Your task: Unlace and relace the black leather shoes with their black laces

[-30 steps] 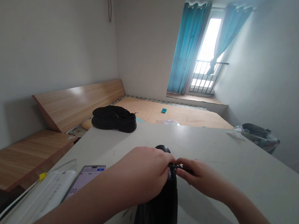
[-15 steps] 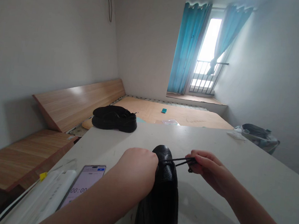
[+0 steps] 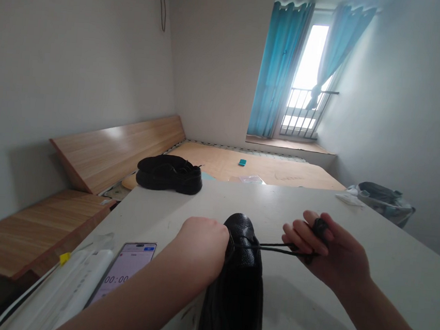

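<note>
A black leather shoe lies on the white table in front of me, its toe pointing away. My left hand is curled against the shoe's left side near the lacing, back of the hand towards me; its fingertips are hidden. Out to the right, my right hand is closed on the black shoelace. Two strands run taut from the shoe's upper to that hand, and a dark bunched end shows between the fingers.
A pair of black shoes sits at the table's far left edge. Left of my forearm lie a phone showing a timer and a white plastic-wrapped item. A lined bin stands beyond the white table, right of a bed board.
My right hand has moved right and turned palm up, drawing the lace strands farther out from the shoe. The left hand stays almost in place at the shoe.
</note>
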`<state>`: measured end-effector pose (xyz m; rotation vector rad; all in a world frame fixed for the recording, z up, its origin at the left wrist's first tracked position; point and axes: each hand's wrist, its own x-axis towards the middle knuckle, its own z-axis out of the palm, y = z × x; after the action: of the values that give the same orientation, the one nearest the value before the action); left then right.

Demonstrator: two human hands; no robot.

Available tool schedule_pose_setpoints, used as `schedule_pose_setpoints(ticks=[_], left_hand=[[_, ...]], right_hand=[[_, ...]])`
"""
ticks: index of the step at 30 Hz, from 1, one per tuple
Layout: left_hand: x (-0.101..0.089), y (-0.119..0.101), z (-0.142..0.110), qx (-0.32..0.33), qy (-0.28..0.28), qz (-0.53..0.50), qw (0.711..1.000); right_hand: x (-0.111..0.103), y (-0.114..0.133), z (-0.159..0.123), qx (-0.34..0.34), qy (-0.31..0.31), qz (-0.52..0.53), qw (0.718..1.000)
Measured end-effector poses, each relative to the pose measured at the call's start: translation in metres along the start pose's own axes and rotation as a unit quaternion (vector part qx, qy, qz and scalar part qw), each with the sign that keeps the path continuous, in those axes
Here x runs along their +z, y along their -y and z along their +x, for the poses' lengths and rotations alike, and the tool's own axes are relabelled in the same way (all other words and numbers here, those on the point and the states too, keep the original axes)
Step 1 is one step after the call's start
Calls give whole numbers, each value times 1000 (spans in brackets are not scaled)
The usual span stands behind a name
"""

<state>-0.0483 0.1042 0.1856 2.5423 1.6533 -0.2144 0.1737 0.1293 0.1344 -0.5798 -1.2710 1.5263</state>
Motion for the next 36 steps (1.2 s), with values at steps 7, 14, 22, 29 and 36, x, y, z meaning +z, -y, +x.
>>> schedule_pose_setpoints(ticks=[7, 14, 22, 29, 36], left_hand=[[-5, -2, -2, 7, -16, -1, 1000], [-5, -4, -3, 36, -52, -11, 998], [-12, -2, -14, 196, -48, -123, 972], [4, -1, -8, 131, -42, -29, 990], [0, 6, 1, 125, -82, 8, 989]], right_hand=[[-5, 5, 1, 14, -58, 44, 997], [-11, 6, 4, 38, -44, 293, 954], [-39, 23, 9, -55, -162, 303, 937], [-44, 1, 21, -15, -203, 7, 979], [-23, -46, 23, 131, -72, -284, 947]])
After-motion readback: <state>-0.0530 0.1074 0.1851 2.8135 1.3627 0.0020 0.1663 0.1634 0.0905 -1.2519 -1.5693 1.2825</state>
